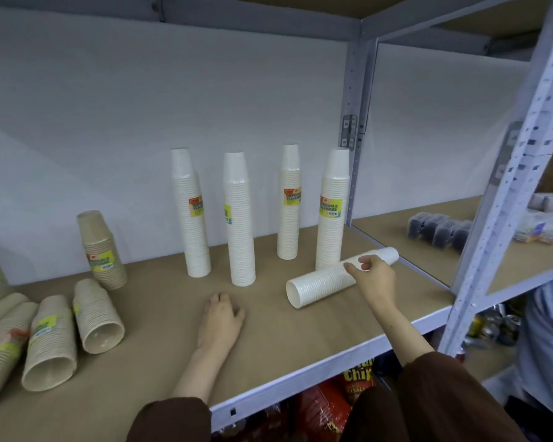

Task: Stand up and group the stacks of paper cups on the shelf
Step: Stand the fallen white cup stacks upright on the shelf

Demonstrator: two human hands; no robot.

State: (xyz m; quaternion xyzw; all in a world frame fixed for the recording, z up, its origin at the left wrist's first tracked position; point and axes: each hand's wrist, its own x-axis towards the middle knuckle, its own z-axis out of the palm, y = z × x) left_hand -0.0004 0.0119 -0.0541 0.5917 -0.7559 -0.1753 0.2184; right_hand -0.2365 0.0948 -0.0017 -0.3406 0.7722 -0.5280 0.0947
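- Right hand (369,274) reaches in from the right in a brown sleeve, its grip curled over the upper side of a long white stack of paper cups lying on its side (326,279), thumb and fingers touching the stack near its narrow end.
- That lying white stack rests on the brown shelf board (160,346), open mouth toward the front left, closed end pointing back right toward the grey metal upright (353,132).
- Left hand (221,317) lies palm down on the shelf board well left of the lying stack, fingers spread flat and holding nothing.
- Four tall white cup stacks stand upright behind the hands: the right front one (332,212) just behind the lying stack, the right rear one (289,205) further back, the middle one (239,221) and the left one (190,215); each carries a yellow-and-orange label.
- Further left, a short tan stack of paper cups (101,250) stands upright, slightly tilted, near the white back wall (141,90).
- In front of it, more tan cup stacks lie on their sides with mouths toward the front: one nearest the left hand (98,317), a second (50,342) beside it, and others (0,349) at the left edge, partly cut off.
- On the neighbouring shelf bay to the right sit dark wrapped packs (438,231); their contents are too blurred to tell.
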